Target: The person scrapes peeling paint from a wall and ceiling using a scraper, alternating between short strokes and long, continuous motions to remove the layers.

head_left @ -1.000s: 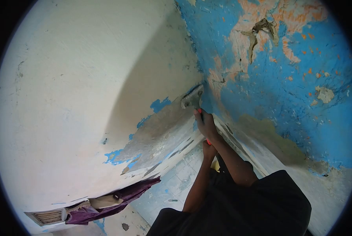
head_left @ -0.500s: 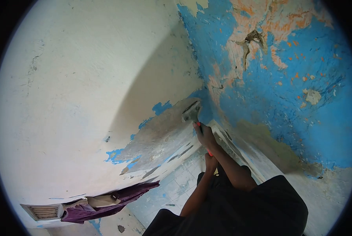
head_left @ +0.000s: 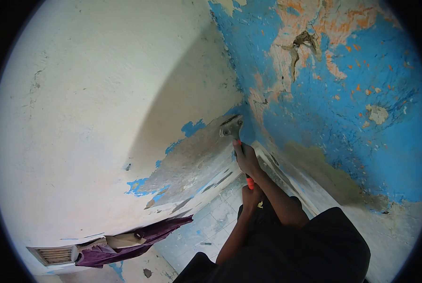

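Holding scraper (head_left: 231, 127) in 2 hands near corner of 2 walls. Right hand (head_left: 245, 158), grip wrapped round handle just below scraper head; left hand (head_left: 251, 194), grip curled round lower end, by red section (head_left: 250, 183). Head at upper edge of grey bare patch (head_left: 187, 160) on pale wall (head_left: 79, 118), blue wall (head_left: 381, 146) to right; cannot tell if blade touches. Purple cloth (head_left: 112, 253) beside vent grille (head_left: 55, 255), lower left.

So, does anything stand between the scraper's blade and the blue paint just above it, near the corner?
Nothing visible does. The scraper, held by the right hand high on the handle and the left hand near its lower end, has its blade just below the blue paint. Whether the blade touches the wall, I cannot tell.
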A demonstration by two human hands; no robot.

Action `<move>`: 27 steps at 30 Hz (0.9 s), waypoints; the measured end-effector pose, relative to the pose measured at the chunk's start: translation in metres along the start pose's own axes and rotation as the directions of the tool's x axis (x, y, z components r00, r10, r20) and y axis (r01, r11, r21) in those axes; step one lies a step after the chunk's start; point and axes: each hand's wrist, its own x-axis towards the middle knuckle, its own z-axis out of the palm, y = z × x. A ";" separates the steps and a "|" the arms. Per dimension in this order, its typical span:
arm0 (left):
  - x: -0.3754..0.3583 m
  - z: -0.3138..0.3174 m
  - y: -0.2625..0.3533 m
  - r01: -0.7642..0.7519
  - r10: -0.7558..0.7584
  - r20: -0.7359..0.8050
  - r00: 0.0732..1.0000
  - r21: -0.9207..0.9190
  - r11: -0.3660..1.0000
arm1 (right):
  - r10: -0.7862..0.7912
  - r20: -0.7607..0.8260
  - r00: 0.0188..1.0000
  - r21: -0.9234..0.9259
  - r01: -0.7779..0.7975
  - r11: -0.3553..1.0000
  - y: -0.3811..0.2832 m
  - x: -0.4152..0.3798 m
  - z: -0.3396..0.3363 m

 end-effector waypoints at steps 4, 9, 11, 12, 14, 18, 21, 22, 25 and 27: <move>0.004 -0.001 -0.022 0.006 -0.004 -0.042 0.999 0.041 0.999 | -0.024 0.000 1.000 -0.015 0.024 1.000 0.017 -0.007 0.011; 0.011 -0.005 -0.005 0.010 -0.010 -0.004 1.000 0.092 0.996 | -0.034 -0.037 0.999 0.002 0.035 0.999 0.000 0.002 0.005; 0.014 -0.001 -0.009 -0.007 0.007 -0.010 1.000 0.068 0.998 | -0.050 -0.049 0.998 -0.009 0.049 0.999 0.004 0.002 0.004; 0.012 0.001 -0.013 0.001 0.000 -0.011 1.000 0.069 0.998 | -0.064 -0.057 0.996 -0.006 0.064 0.998 0.016 -0.001 0.007; 0.014 0.001 -0.013 -0.006 0.008 -0.022 1.000 0.075 0.997 | -0.090 -0.057 0.994 0.003 0.090 0.996 0.013 0.003 0.009; 0.007 0.000 0.006 0.017 -0.016 -0.022 1.000 0.067 0.998 | -0.062 -0.036 0.997 0.008 0.062 0.998 -0.005 0.007 0.003; 0.006 0.002 -0.009 0.031 -0.031 0.012 0.999 0.007 1.000 | -0.048 -0.015 0.999 -0.028 0.047 0.998 0.012 -0.007 0.007; 0.004 0.001 -0.012 0.020 -0.020 0.016 1.000 0.011 1.000 | -0.063 -0.008 0.998 -0.041 0.063 0.997 0.013 -0.006 0.010; 0.018 -0.006 0.009 -0.036 0.040 -0.025 0.999 0.135 0.990 | -0.013 -0.019 1.000 0.022 0.013 1.000 -0.008 0.006 0.006; 0.006 -0.006 0.000 -0.022 0.028 -0.042 0.999 0.131 0.991 | -0.043 -0.023 0.999 -0.015 0.043 0.999 -0.005 0.000 0.007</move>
